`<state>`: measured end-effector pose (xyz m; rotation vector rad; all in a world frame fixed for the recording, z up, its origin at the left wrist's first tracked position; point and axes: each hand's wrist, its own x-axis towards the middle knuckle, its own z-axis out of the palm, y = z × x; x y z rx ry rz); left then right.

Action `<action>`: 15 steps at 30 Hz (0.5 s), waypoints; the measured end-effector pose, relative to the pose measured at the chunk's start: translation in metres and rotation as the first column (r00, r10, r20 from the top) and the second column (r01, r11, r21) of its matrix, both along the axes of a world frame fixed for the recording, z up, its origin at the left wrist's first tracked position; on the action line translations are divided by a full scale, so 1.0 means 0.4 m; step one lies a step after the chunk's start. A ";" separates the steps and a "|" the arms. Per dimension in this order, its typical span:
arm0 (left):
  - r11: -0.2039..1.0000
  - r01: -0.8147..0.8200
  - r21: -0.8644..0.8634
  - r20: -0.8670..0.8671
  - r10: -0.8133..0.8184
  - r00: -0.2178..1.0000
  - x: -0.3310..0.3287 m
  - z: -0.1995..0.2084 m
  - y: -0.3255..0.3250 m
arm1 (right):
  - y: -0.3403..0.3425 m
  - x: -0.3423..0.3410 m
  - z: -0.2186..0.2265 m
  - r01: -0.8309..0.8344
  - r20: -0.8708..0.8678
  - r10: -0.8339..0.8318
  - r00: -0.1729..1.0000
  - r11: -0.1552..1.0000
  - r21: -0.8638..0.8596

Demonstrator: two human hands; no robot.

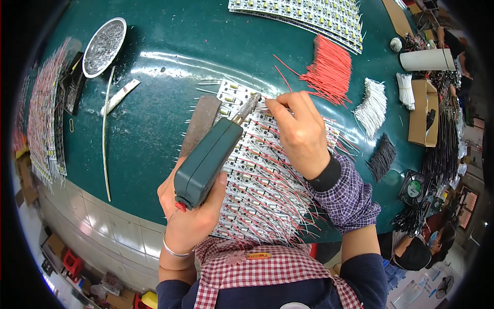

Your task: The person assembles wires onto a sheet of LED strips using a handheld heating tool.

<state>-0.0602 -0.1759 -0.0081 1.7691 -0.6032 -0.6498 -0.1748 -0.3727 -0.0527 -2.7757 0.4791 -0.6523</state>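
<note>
My left hand (193, 219) is wrapped round the dark green body of a soldering gun (208, 159). The gun's metal tip reaches up over a panel of small white circuit boards (247, 177), close to the fingertips of my right hand (301, 131). Those fingers are pinched together on thin wire at the panel's upper part; how many strands they hold is hard to make out. Red and white wires stick out from many boards lower on the panel. A flat grey-brown bar (200, 123) lies along the panel's left side, partly behind the gun.
Bundles of red wires (329, 72), white wires (371, 105) and black wires (382, 157) lie to the right. More board panels (303, 18) are at the far edge. Left are a metal bowl (105, 47), a thin stick (107, 139) and stacked wired boards (43, 113). Another person (424, 247) sits at right.
</note>
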 end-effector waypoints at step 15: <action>0.996 0.023 0.081 0.379 -0.052 0.924 -0.008 -0.014 0.036 | 0.004 0.001 -0.001 0.007 -0.005 -0.007 1.000 1.000 -0.011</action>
